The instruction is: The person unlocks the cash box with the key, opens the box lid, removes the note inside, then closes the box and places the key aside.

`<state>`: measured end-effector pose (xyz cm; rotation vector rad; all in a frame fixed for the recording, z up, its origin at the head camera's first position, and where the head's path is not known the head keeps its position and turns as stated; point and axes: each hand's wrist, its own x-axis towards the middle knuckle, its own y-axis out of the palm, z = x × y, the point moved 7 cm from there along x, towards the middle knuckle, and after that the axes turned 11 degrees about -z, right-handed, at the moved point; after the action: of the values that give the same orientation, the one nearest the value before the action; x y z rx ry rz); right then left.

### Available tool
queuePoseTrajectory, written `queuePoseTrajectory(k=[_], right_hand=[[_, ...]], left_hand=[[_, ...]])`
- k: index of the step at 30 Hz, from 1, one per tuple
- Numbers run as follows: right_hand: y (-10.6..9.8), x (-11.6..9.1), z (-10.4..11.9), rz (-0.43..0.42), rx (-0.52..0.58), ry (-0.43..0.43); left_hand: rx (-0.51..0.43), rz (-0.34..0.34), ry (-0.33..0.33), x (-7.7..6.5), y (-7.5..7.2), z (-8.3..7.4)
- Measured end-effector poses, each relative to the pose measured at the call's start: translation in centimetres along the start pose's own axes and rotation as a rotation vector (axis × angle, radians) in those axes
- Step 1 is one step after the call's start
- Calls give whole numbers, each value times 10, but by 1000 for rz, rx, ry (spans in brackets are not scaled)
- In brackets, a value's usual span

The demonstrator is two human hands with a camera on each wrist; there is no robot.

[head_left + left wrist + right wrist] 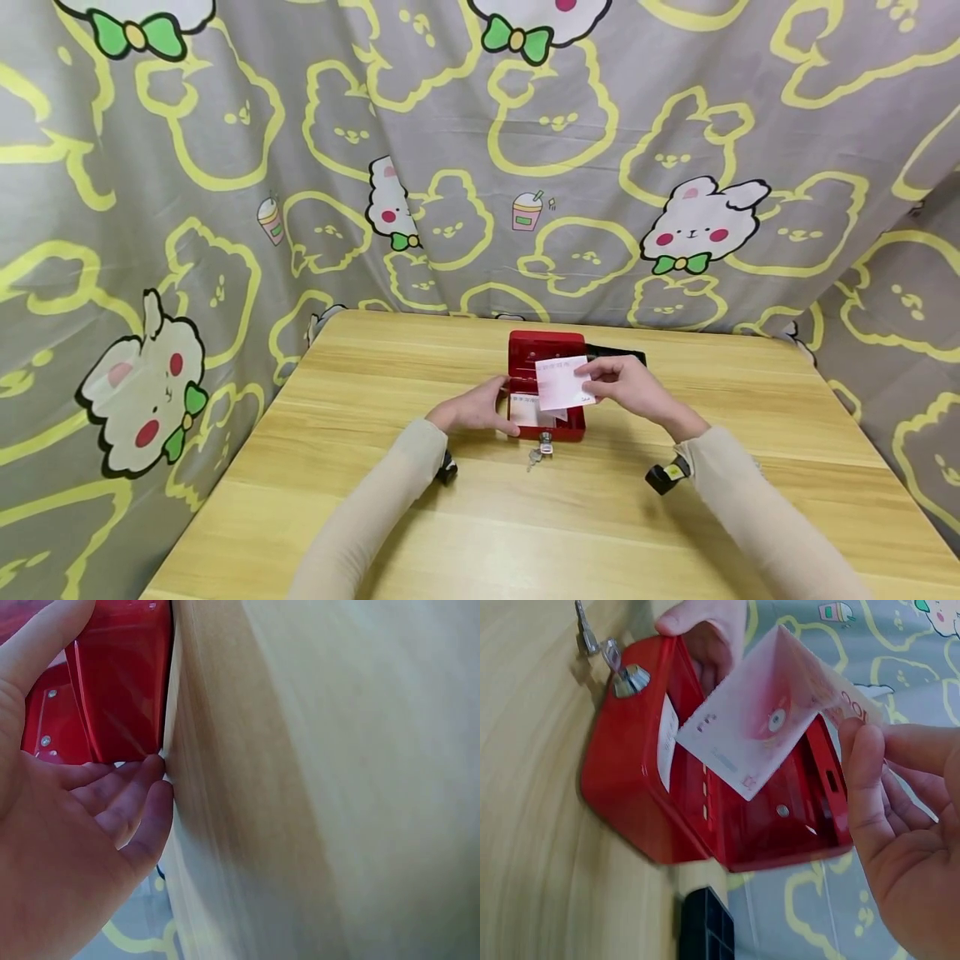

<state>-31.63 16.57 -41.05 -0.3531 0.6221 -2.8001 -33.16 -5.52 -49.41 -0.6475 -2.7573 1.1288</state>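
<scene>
A red metal cash box [564, 432] stands on the table with its lid [546, 337] raised. My left hand [477, 407] holds the box at its left side, thumb at the front and fingers [142, 787] by the rear corner. My right hand [630, 387] pinches a folded pinkish banknote [742, 712] by one end, between thumb and fingertips. The note hangs over the box opening, its fold spreading slightly. Inside the box lies another pale note [523, 410], partly hidden. Keys [535, 457] hang from the lock [632, 681] on the front wall.
Behind the box to the right lies a black compartmented tray [705, 926], mostly hidden in the head view. The wooden table [360, 375] reaches a patterned curtain [450, 208] at the back. A camera [663, 477] is strapped to the right wrist.
</scene>
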Motion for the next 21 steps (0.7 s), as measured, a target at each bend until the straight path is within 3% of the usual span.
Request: queuePoseTrajectory(k=[6,14,21], right_hand=[[-21,-8,-3,-4,35,0],[-46,-23,-17,39,15,28],[-65,-31,-38,19,-27,49]], left_hand=[[-2,1,10,-1,0,1],[24,7,10,0,1,2],[20,2,5,0,-1,0]])
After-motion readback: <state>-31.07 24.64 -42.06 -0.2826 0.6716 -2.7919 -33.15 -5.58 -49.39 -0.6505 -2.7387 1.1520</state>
